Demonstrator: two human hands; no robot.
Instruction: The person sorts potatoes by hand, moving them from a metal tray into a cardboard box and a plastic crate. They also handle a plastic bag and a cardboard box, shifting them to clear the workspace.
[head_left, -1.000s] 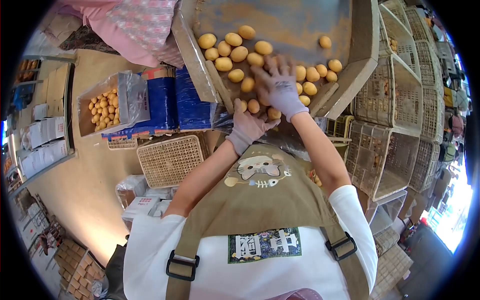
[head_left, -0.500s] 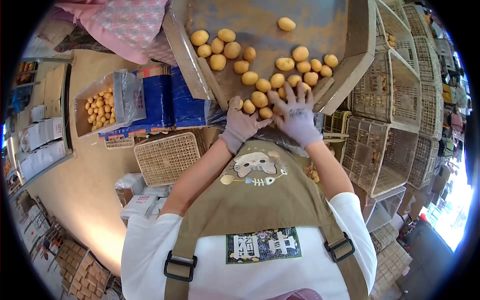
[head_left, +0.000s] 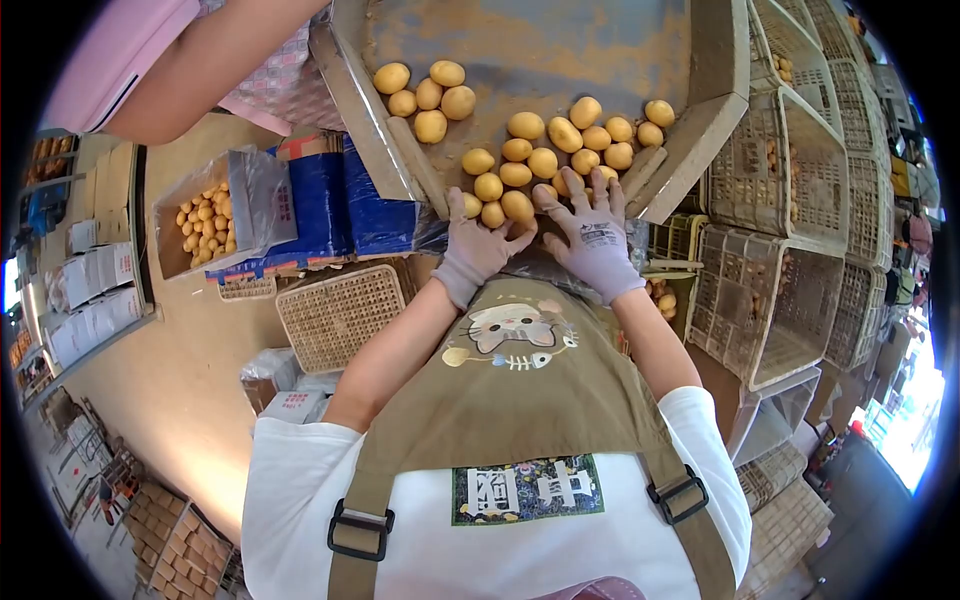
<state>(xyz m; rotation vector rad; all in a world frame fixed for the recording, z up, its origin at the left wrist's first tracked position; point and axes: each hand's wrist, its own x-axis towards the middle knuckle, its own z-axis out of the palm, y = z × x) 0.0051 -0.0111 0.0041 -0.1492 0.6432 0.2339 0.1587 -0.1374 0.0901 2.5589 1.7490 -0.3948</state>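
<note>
Several small yellow potatoes point(head_left: 543, 162) lie at the narrow lower end of a wooden-sided sorting tray point(head_left: 520, 50), its bottom blue-grey and dusty. My left hand point(head_left: 478, 245), in a pale glove, rests at the tray's mouth with fingers spread, its thumb and fingers around the nearest potatoes. Beside it, my right hand point(head_left: 595, 235), gloved too, has its fingers stretched over the front potatoes, touching some. Neither hand has a potato lifted. A separate small group of potatoes point(head_left: 430, 95) sits along the tray's left side.
At the left stands a plastic-lined box point(head_left: 265, 205) holding potatoes, next to blue wrapped boxes point(head_left: 375, 190). An upturned plastic crate point(head_left: 340, 315) lies below them. Stacked crates point(head_left: 770, 290) line the right. Another person's arm point(head_left: 210, 70) reaches in at upper left.
The lone potato higher in the tray is gone from its spot. The front potatoes have shifted, and my right hand has drawn slightly back. Another person's arm has come into view at upper left.
</note>
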